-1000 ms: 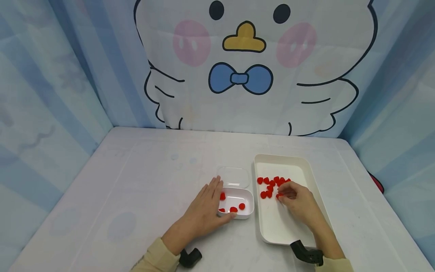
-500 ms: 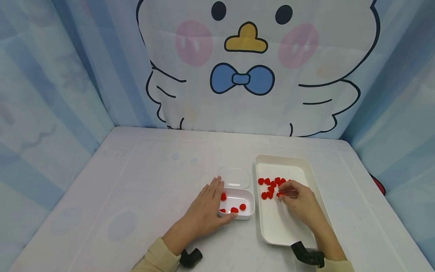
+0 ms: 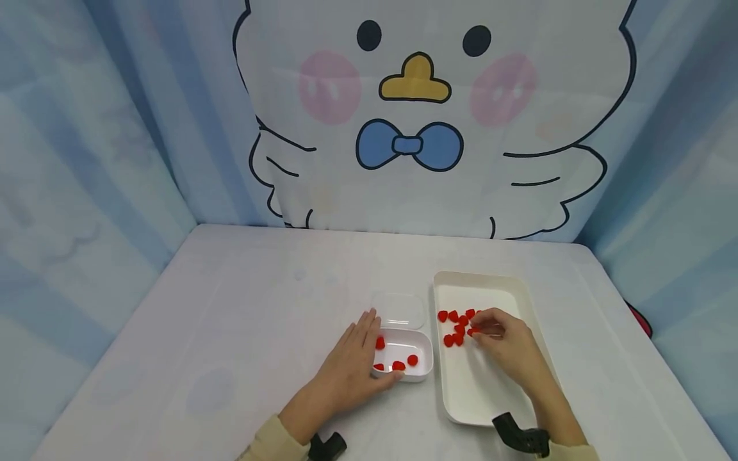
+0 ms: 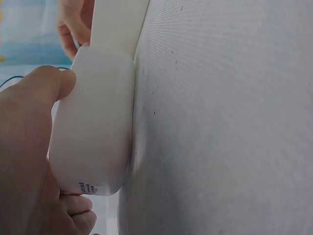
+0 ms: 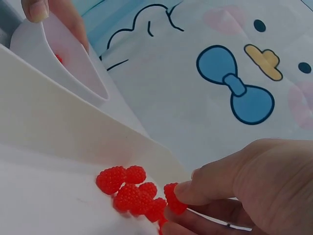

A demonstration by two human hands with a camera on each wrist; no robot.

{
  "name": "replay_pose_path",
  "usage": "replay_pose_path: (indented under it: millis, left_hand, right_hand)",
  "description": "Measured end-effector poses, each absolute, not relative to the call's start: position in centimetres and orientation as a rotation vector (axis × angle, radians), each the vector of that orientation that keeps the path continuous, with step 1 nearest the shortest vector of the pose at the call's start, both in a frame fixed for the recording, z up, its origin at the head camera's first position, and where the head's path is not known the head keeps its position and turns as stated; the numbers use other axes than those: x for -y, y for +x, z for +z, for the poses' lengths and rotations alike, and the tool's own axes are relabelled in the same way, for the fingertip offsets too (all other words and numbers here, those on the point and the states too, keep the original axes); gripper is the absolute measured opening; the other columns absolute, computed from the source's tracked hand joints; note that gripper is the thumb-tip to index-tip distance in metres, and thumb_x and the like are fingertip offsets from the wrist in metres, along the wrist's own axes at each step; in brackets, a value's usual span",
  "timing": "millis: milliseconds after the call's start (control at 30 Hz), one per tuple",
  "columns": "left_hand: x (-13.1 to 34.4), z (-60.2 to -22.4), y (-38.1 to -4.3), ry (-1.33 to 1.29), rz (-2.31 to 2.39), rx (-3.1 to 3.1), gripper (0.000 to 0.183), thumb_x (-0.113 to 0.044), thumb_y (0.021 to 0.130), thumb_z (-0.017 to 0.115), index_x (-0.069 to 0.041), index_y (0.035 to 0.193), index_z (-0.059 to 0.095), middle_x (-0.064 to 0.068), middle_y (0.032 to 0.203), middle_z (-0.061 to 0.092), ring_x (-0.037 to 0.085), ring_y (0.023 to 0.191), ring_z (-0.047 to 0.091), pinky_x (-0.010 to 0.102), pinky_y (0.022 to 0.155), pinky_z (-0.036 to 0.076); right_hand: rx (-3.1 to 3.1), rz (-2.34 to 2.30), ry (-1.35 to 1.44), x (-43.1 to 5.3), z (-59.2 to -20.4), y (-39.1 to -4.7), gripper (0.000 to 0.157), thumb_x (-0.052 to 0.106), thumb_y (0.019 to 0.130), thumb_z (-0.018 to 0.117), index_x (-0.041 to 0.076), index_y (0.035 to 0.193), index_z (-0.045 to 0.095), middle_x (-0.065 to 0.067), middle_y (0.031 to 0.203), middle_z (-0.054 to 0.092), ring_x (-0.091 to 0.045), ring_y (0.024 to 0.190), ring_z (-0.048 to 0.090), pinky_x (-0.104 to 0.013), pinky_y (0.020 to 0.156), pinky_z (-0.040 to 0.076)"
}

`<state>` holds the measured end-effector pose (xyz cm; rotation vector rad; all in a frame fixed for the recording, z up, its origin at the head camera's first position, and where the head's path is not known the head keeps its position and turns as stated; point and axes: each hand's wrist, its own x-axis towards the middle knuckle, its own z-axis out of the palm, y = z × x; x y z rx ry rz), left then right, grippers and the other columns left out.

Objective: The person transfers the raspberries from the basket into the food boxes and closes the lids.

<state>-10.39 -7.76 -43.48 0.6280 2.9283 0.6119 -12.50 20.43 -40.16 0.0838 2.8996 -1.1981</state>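
The right hand (image 3: 510, 349) reaches into the tray (image 3: 475, 390) with bent fingers, pinching a red berry (image 5: 175, 198) between thumb and fingertips. The berry sits low inside the tray, just beside the other berries there; whether it clears the tray floor cannot be told. The left hand (image 3: 352, 368) slants in with its back upward, fingers straight and close together along the left side of the box (image 4: 93, 117), thumb spread away to touch its near rim. It grasps no berry.

The box stands upright just left of the tray, with several berries (image 3: 412, 360) lying apart inside. Its outer wall bears small print, too blurred to read. Loose berries (image 3: 459, 329) lie clustered in the tray near its left side. A clear lid (image 3: 400, 310) lies directly beyond the box. All rest on a white counter (image 3: 259, 333). Each wrist carries a black fitting (image 3: 521, 437) near a tan sleeve (image 3: 273, 443). Behind hangs a cartoon backdrop (image 3: 403, 202).
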Motion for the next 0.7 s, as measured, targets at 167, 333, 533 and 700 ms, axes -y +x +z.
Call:
replay_pose_path:
  millis: [167,333,533,700]
  left_hand:
    - [7.71,-43.83,-10.10,0.589,0.613,-2.917,0.099,-0.065,0.086,0.058,-0.007,0.157,0.021,0.009,0.166,0.020,0.023,0.154,0.019,0.046,0.124,0.022]
    - [7.69,-43.85,-10.05,0.589,0.598,-2.924,0.100,-0.066,0.086,0.057,-0.008,0.157,0.020,0.009,0.166,0.020,0.024,0.154,0.019,0.046,0.124,0.022]
    - [7.73,-43.49,-10.29,0.610,0.588,-2.936,0.099,-0.067,0.086,0.057,-0.008,0.157,0.020,0.008,0.166,0.019,0.023,0.154,0.019,0.046,0.124,0.022]
    - [7.85,-43.35,-10.27,0.615,0.588,-2.929,0.098,-0.066,0.087,0.057,-0.008,0.157,0.021,0.009,0.166,0.020,0.024,0.154,0.019,0.046,0.124,0.022]
  right_hand:
    - [-2.902,-1.210,0.077,-20.25,-40.32,-12.36,0.024,0.003,0.090,0.066,0.003,0.113,0.064,-0.020,0.118,0.067,-0.036,0.108,0.065,-0.047,0.094,0.056]
    - [-2.915,-1.208,0.077,-20.13,-40.30,-12.20,0.024,0.003,0.089,0.067,0.003,0.113,0.064,-0.020,0.118,0.067,-0.035,0.109,0.065,-0.048,0.096,0.055]
    - [-2.954,-1.210,0.014,-19.92,-40.03,-12.23,0.023,0.004,0.089,0.068,0.003,0.112,0.064,-0.018,0.116,0.068,-0.034,0.107,0.065,-0.047,0.095,0.056]
    - [-2.950,-1.214,-0.003,-19.57,-39.93,-12.22,0.023,0.004,0.090,0.067,0.004,0.112,0.064,-0.018,0.116,0.068,-0.033,0.107,0.065,-0.046,0.095,0.056]
